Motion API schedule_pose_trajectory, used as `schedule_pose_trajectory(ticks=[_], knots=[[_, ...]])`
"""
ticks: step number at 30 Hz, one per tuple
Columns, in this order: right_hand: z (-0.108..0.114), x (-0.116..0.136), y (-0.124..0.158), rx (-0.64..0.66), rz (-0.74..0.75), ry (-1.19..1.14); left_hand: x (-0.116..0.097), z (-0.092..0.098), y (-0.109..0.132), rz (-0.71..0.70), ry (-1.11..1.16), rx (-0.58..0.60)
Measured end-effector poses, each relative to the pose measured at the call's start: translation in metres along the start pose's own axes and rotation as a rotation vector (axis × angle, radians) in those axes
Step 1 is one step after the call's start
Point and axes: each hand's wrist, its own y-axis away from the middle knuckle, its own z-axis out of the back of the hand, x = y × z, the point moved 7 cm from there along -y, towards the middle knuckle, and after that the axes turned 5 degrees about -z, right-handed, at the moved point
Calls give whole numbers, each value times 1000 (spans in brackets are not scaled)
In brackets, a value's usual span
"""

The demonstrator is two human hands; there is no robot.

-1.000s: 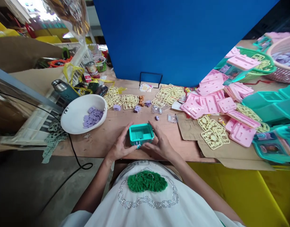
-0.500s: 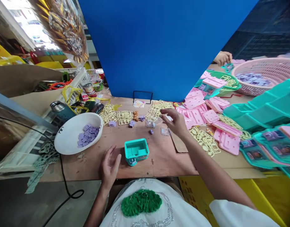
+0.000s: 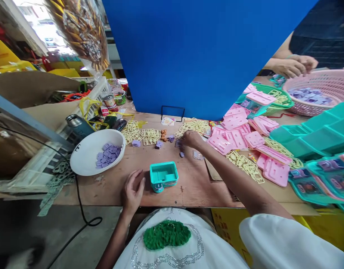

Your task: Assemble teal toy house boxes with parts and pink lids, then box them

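My left hand (image 3: 135, 189) rests on the table with fingers curved and apart, holding nothing. Just right of it stands an open teal plastic box (image 3: 164, 177) with a small clasp on its front. My right hand (image 3: 192, 139) reaches to the middle of the table, its fingers closed and pointing down beside a small clear plastic piece (image 3: 177, 143). What its fingertips hold is hidden. Nearby lie a small purple piece (image 3: 182, 154), another clear plastic piece (image 3: 198, 155), brown figures (image 3: 163, 135) and cream plastic frames (image 3: 194, 126).
A white bowl (image 3: 76, 158) holds purple pieces. Pink panels (image 3: 234, 139) and teal trays (image 3: 314, 136) crowd the right. A blue board (image 3: 177, 56) stands behind. Another person's hands (image 3: 296, 66) are over a pink basket (image 3: 289, 86). A black cable (image 3: 79, 198) hangs left.
My right hand has moved left and down, from open above the table to closed by the small clear piece. My left hand stays beside the teal box. The view has shifted slightly.
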Motion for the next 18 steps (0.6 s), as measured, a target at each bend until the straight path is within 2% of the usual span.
schedule_pose_trajectory(ticks=[4, 7, 8, 10, 13, 15, 18], knots=[[20, -1, 12, -98, 0, -52, -1, -1, -1, 36, 40, -5], [33, -1, 27, -168, 29, -164, 2, 3, -4, 151, 179, -98], [34, 0, 34, -162, 48, -272, 1, 4, -7, 179, 220, -128], [29, 8, 49, -60, 89, -641, -8, 5, -17, 197, 273, -154], [13, 29, 78, 198, 109, -1250, -29, 1, -36, 183, 339, -121], [7, 41, 95, 291, 97, -1421, -43, -5, -47, 178, 387, -78], [1, 52, 108, 334, 65, -1504, -60, -15, -56, 164, 421, -16]])
